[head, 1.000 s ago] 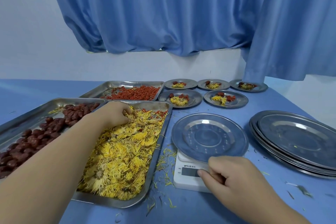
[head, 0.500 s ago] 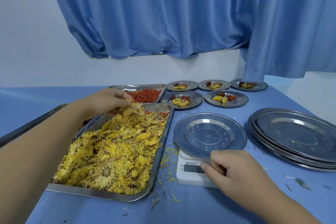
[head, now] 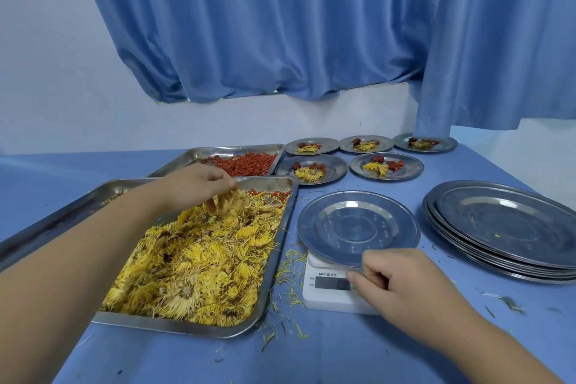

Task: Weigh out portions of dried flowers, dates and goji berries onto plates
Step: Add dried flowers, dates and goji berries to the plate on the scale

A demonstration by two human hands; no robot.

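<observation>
A steel tray (head: 274,262) full of yellow dried flowers (head: 199,262) lies in front of me on the left. My left hand (head: 199,184) is over its far end, fingers curled round a tuft of flowers. An empty steel plate (head: 358,227) sits on a white digital scale (head: 327,290). My right hand (head: 396,284) lies on the scale's front right, fingers curled, one fingertip by the display. Behind the flower tray is a tray of red goji berries (head: 246,162). The date tray (head: 62,215) on the left is mostly hidden by my arm.
Several small plates with finished portions (head: 311,168) stand at the back near the wall. A stack of empty steel plates (head: 505,227) is at the right. Loose petals (head: 286,274) litter the blue table beside the scale. A blue curtain hangs behind.
My left hand has lifted out of the flower pile and now holds a tuft above the tray. My view has swung, so the date tray is now mostly hidden. My right hand stays at the scale.
</observation>
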